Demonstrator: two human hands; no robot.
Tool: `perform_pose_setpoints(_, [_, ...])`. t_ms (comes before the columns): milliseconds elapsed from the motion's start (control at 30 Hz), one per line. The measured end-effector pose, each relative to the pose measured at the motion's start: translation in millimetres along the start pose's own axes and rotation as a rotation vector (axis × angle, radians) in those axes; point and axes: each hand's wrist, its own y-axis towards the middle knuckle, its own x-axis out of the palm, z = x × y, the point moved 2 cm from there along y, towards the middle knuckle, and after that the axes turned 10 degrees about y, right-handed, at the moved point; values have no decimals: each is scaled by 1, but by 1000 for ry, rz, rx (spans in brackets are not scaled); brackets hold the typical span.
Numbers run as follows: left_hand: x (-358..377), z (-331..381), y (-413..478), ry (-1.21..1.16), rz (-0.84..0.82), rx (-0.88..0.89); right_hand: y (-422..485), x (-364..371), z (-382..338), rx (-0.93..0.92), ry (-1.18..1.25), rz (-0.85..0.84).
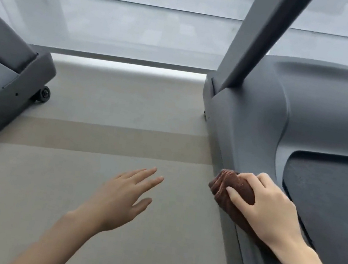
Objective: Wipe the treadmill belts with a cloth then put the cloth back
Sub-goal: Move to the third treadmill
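One brown cloth [235, 188]. Two grey treadmills: the near treadmill [250, 126] beneath the cloth, the far treadmill [2, 89] well to the cloth's left. Two bare hands: right hand [270, 208] on the cloth, left hand [125, 195] left of it. One black belt [331, 192] just right of the cloth. One small wheel [43, 93] far left of the cloth.

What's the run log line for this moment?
phase: wipe | right hand: grips brown cloth on treadmill side rail, beside belt | left hand: open above floor, holding nothing
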Motion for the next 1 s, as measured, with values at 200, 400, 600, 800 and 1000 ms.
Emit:
perform_pose_setpoints(200, [-32,-75,-15,14,57,-56,31,36,-98,-133,-48,-92])
perform_pose_setpoints(400, [-73,-132,-18,57,127,-63,64,42,-172,-206,-104,-132])
perform_pose_setpoints(600, [-105,-170,-25,77,90,-37,93,54,-229,-233,-117,-175])
perform_pose_setpoints(800, [-140,-205,-3,98,89,-103,138,56,-263,-302,-140,-175])
perform_pose_setpoints(1000, [-208,-213,15,89,46,-168,189,9,-310,-361,-172,-205])
